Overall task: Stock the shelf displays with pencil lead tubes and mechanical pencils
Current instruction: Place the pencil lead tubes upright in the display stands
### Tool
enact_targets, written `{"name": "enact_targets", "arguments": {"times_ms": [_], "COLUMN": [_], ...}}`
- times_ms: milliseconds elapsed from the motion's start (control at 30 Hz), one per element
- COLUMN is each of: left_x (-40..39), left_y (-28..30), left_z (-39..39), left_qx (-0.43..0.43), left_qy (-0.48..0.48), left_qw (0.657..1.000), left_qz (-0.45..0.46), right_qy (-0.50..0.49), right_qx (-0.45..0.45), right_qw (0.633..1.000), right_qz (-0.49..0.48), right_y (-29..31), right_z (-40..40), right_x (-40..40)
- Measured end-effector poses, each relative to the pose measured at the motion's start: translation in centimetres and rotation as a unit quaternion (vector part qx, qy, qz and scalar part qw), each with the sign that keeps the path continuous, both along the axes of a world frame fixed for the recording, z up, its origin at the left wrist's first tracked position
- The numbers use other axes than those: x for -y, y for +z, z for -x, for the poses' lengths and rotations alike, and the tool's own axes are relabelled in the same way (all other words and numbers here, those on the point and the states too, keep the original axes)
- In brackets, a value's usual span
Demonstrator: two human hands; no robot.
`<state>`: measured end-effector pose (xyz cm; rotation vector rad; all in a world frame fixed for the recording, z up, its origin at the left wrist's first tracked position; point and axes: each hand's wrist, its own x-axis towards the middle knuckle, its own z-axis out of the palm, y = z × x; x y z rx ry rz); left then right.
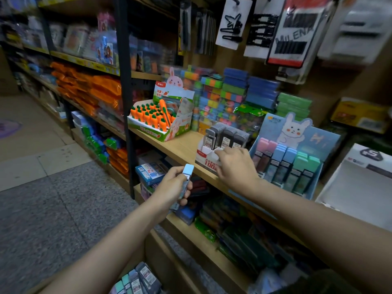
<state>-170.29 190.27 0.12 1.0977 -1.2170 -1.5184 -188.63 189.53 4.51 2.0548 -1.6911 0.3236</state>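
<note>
While two bare hands work at the wooden shelf (186,149), three display boxes stand along it: a carrot display (161,119) with a pink rabbit header, a white display box (206,160) of dark grey lead tubes printed with a red "100", and a blue rabbit display (297,153) whose header reads "Hi". That blue box shows six front tubes: two pink, two blue, two green. Overhead, one hanging card (294,32) reads "MILENA". More lead tubes lie in a tray (135,281) at the bottom edge; their count is unclear. Left hand (172,186) curls its fingers round one light-blue-capped lead tube (186,179), held upright before the shelf edge. Right hand (235,168) rests on the white box's front corner, fingers loosely bent; whether they grip it I cannot tell.
</note>
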Motion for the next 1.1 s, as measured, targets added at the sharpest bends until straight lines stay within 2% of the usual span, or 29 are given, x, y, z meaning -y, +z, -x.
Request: {"name": "enact_targets", "arguments": {"times_ms": [300, 467, 567, 900, 1100], "left_x": [-1.3, -1.1, -0.7, 0.7, 0.7], "left_y": [-0.2, -0.1, 0.2, 0.2, 0.2], "left_z": [0.2, 0.0, -0.1, -0.8, -0.5], "left_qx": [0.007, 0.001, -0.005, -0.016, -0.022], "left_qy": [-0.009, -0.007, -0.004, 0.009, 0.001], "left_qw": [1.000, 1.000, 1.000, 1.000, 1.000], "left_qz": [0.012, 0.010, 0.007, 0.002, -0.006], "right_qy": [0.020, 0.055, 0.040, -0.045, -0.036], "right_qx": [0.026, 0.176, 0.202, 0.168, 0.160], "right_qw": [0.999, 0.983, 0.978, 0.985, 0.986], "right_qz": [-0.024, 0.007, 0.009, -0.004, -0.010], "right_y": [1.0, 3.6, 5.1, 5.9, 6.1], "right_z": [0.2, -0.7, -1.7, -1.3, -1.5], "right_x": [-0.8, 1.1, 3.4, 6.3, 6.0]}}
